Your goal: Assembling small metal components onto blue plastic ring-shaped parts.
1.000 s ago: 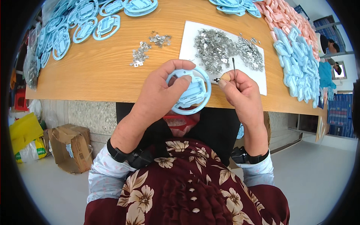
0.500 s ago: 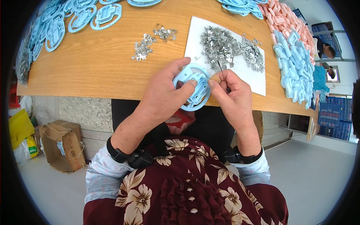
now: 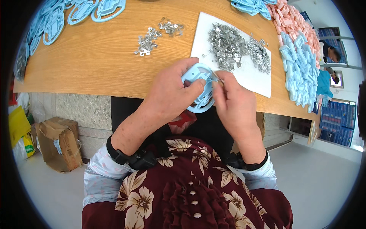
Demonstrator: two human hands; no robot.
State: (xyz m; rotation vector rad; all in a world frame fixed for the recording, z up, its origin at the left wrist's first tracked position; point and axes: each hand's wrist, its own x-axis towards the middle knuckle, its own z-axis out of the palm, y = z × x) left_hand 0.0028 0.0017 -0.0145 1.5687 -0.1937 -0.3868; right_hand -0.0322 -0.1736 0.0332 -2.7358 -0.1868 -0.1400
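A light blue plastic part shaped like a toy steering wheel (image 3: pixel 208 93) is gripped by my left hand (image 3: pixel 167 91), thumb across its face and fingers around the far rim. My right hand (image 3: pixel 238 101) is pinched around a thin metal tool (image 3: pixel 217 76), its tip against the part's right side. Motion smears the right fingertips, and the tool's exact kind cannot be made out. Beyond the hands, a white sheet (image 3: pixel 200 42) bears a heap of small silvery metal clips (image 3: pixel 228 45) and a second, flatter pile (image 3: pixel 259 57).
Two loose clusters of metal clips (image 3: pixel 146 42) lie left of the sheet on the wooden table (image 3: pixel 95 61). Blue wheel parts (image 3: pixel 53 24) are stacked far left. Blue (image 3: pixel 297 72) and pink plastic pieces (image 3: pixel 291 21) heap up at right. A cardboard box (image 3: pixel 61 147) stands on the floor.
My right hand has turned and brought the metal tool in against the blue wheel part. The part has shifted slightly right with my left hand still around it.
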